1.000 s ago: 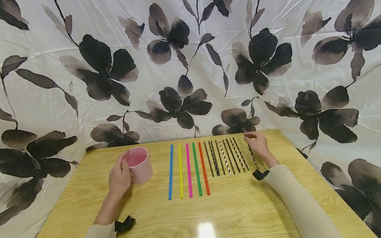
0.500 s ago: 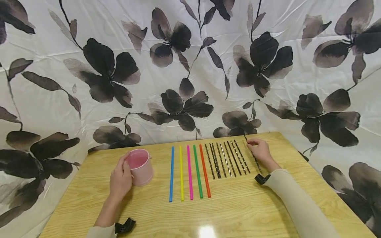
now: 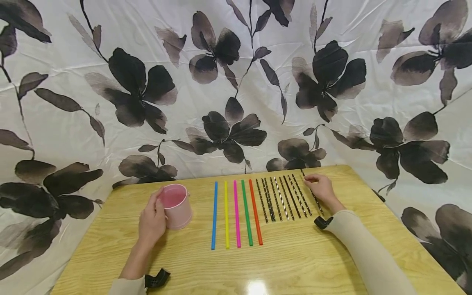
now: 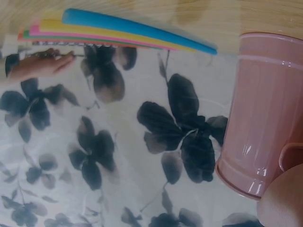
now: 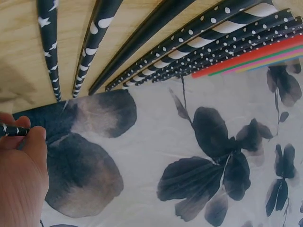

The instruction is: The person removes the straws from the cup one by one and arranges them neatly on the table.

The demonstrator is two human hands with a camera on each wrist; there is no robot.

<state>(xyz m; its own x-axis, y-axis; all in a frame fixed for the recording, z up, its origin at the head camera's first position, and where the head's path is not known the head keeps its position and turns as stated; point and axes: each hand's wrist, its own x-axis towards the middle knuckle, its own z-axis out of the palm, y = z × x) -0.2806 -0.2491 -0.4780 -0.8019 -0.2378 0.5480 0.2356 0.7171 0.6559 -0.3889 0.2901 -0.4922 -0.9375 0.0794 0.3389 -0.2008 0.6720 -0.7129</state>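
In the head view my left hand [image 3: 152, 219] grips the left side of a small pink metal bucket [image 3: 177, 209], fingers at its rim. The bucket stands upright on the table, and its visible inside is pink. At the right my right hand [image 3: 321, 191] pinches a black patterned drinking straw [image 3: 317, 202] between thumb and fingers. This straw slants alongside a row of black patterned straws [image 3: 290, 199]; whether it rests on the table I cannot tell. In the right wrist view, the fingers hold the straw [image 5: 13, 130] at the left edge.
Blue [image 3: 214, 217], yellow [image 3: 226, 217], pink [image 3: 237, 217], green [image 3: 247, 215] and red [image 3: 256, 215] straws lie side by side between bucket and black straws. Behind the wooden table [image 3: 191, 270] hangs a white cloth with dark flowers [image 3: 236, 131].
My right hand has come slightly toward me and down with the black straw. The left hand and bucket hold their place on the table; the head view has shifted a little.
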